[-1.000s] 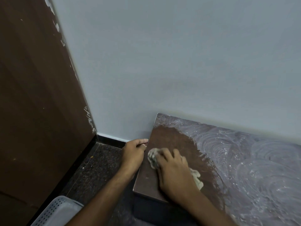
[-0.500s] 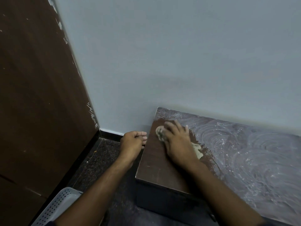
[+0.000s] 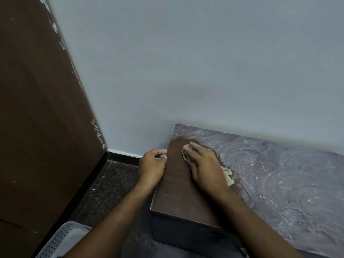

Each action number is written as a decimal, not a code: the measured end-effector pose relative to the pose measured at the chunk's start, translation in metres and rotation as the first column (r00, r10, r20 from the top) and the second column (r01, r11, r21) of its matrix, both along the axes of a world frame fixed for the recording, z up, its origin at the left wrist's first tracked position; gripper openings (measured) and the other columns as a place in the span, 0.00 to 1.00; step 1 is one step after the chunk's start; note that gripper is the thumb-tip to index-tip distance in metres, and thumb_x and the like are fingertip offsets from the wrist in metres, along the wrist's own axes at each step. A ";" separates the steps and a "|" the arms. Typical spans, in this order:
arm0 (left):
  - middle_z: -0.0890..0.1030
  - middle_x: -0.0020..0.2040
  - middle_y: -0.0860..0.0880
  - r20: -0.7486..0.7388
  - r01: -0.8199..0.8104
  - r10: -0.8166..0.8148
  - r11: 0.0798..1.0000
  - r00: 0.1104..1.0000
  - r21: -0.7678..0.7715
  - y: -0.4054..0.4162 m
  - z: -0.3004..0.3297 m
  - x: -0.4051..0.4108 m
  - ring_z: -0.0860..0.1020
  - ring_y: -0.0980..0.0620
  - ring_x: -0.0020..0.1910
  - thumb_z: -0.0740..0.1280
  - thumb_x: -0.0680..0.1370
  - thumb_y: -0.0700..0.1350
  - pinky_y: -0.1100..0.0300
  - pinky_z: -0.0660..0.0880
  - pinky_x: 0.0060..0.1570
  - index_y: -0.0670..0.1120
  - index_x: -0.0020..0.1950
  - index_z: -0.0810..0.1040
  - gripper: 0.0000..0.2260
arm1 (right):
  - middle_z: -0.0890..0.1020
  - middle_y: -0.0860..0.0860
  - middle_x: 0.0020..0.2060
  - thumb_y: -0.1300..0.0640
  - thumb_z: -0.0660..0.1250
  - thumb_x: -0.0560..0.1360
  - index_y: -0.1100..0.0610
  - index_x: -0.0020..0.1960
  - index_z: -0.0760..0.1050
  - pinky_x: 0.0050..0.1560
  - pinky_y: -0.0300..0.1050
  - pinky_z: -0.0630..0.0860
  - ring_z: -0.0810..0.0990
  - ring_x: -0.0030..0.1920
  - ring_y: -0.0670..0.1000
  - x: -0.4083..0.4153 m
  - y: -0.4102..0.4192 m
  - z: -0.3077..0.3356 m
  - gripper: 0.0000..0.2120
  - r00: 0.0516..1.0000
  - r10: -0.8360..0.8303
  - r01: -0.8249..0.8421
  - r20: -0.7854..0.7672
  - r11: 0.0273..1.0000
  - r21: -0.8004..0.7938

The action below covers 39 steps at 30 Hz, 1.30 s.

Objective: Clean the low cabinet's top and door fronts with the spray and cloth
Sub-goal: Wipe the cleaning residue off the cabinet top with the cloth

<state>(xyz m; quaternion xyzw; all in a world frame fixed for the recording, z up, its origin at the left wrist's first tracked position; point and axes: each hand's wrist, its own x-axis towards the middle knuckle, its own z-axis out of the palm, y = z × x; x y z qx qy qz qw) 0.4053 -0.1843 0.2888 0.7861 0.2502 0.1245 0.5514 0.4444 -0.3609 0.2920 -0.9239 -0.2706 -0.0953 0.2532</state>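
The low cabinet's brown top (image 3: 176, 192) runs along the wall at lower right. Its left strip is wiped bare; the rest is covered in white swirled foam (image 3: 290, 175). My right hand (image 3: 202, 166) presses flat on a pale cloth (image 3: 228, 175) near the back left corner, and the cloth shows at the fingertips and beside the palm. My left hand (image 3: 152, 164) rests with curled fingers against the cabinet's left edge and holds nothing. The dark front (image 3: 186, 233) shows below the top's edge. No spray bottle is in view.
A pale grey wall (image 3: 186, 71) stands right behind the cabinet. A tall dark brown panel (image 3: 37, 108) fills the left side. Dark speckled floor (image 3: 104, 190) lies between them, and a white perforated basket (image 3: 65, 239) sits at the bottom left.
My right hand pushed the cloth from the front part of the top toward the back left corner. My left hand stayed at the left edge, fingers curling in.
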 end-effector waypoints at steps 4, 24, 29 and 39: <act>0.84 0.51 0.51 -0.005 0.013 -0.013 1.000 1.000 0.006 -0.004 0.000 0.010 0.82 0.55 0.52 0.64 0.79 0.34 0.70 0.75 0.51 0.43 0.59 0.83 0.13 | 0.75 0.49 0.67 0.53 0.67 0.76 0.52 0.70 0.76 0.72 0.51 0.69 0.72 0.68 0.50 -0.006 0.008 -0.003 0.22 0.996 -0.011 0.022 -0.092 0.992 0.121; 0.86 0.50 0.52 -0.049 0.054 -0.055 0.998 0.997 -0.027 0.009 0.003 0.058 0.83 0.56 0.49 0.70 0.78 0.41 0.57 0.80 0.55 0.48 0.57 0.85 0.10 | 0.74 0.57 0.71 0.55 0.64 0.81 0.62 0.74 0.68 0.77 0.54 0.61 0.67 0.74 0.55 0.066 0.062 -0.001 0.23 0.992 0.097 -0.097 -0.075 0.995 0.001; 0.85 0.50 0.52 -0.038 0.044 -0.043 0.998 0.998 0.035 0.008 0.002 0.060 0.81 0.59 0.46 0.69 0.78 0.37 0.74 0.73 0.45 0.44 0.60 0.83 0.12 | 0.76 0.58 0.66 0.56 0.62 0.82 0.61 0.73 0.69 0.73 0.53 0.64 0.72 0.67 0.58 0.100 0.057 0.000 0.21 0.995 -0.055 0.053 -0.089 0.998 -0.025; 0.84 0.50 0.51 -0.070 0.062 -0.058 0.997 0.996 0.053 0.007 0.007 0.060 0.81 0.56 0.48 0.69 0.78 0.36 0.72 0.72 0.44 0.44 0.60 0.82 0.12 | 0.76 0.58 0.65 0.57 0.61 0.82 0.61 0.71 0.70 0.74 0.53 0.61 0.72 0.67 0.58 0.105 0.061 0.002 0.19 0.989 -0.112 0.109 -0.096 0.993 -0.041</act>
